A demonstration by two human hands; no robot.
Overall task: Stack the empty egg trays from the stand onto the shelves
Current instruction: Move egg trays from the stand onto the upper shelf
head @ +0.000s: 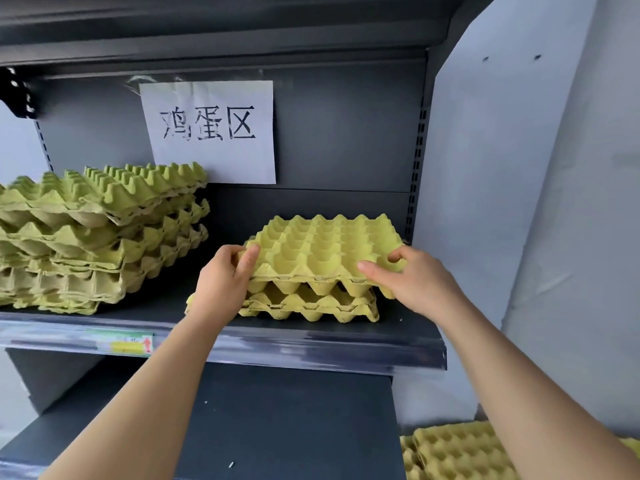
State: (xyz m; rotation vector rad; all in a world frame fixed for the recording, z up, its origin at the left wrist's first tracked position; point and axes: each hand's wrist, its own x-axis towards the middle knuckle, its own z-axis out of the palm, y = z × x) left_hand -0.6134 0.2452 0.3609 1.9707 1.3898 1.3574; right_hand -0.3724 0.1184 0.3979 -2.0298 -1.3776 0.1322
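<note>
Hands first, seen from the head camera: both are on one yellow-green top tray (329, 247), cups facing up, at the right half of the dark shelf (277, 344). The left hand (225, 275) grips the tray's left edge, fingers curled over the rim and the thumb pressed on top near the corner. The right hand (412, 282) holds the near right corner, thumb hooked into a cup and forefinger stretched along the near edge. The top tray lies over a small stack (311, 306) of the same trays that rests on the shelf. It looks a little skewed against them, and I cannot tell whether its full weight is down yet.

Further left on the same shelf stands a tall stack (97, 237) of egg trays, untidy, with its upper layers slid and tilted. It is well apart from the small stack. A paper sign (211, 133) with three handwritten characters is taped to the back wall, behind and between the two stacks. A price strip (128, 342) sits in the shelf's near lip, towards the left.

Below, a lower shelf (277, 427) juts nearer. At the bottom right corner lie more loose trays (460, 455), beside a white panel (485, 168) that closes the right side.
</note>
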